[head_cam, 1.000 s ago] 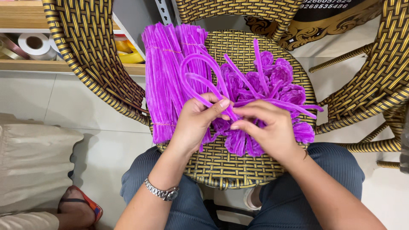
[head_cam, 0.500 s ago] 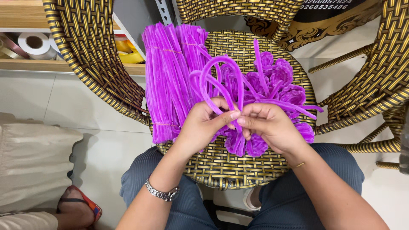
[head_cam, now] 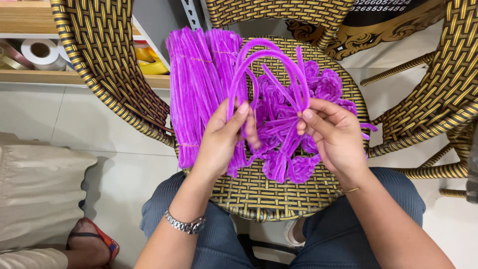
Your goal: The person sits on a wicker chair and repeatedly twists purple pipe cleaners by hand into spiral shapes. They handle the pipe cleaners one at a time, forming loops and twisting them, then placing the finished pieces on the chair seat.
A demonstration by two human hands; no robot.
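Both hands work purple fuzzy pipe cleaners above a round woven wicker stool (head_cam: 259, 192). My left hand (head_cam: 221, 137) pinches one end of a looped purple pipe cleaner (head_cam: 259, 55) that arches up over the stool. Fingers of my right hand (head_cam: 333, 132) clamp the other ends, where several stems cross at one point. A straight bundle of purple pipe cleaners (head_cam: 191, 94) lies on the stool's left side. A heap of finished purple coiled pieces (head_cam: 318, 84) lies under and behind my right hand.
Wicker chairs stand at the upper left (head_cam: 107, 65) and at the right (head_cam: 448, 94). A wooden shelf (head_cam: 30, 74) holds tape rolls (head_cam: 42, 52). A beige cushion (head_cam: 40, 194) and another person's sandalled foot (head_cam: 94, 244) are at the lower left.
Both hands have risen and drawn slightly apart. The bent pipe cleaners went from low flat loops to a tall arch gathered at my right fingertips.
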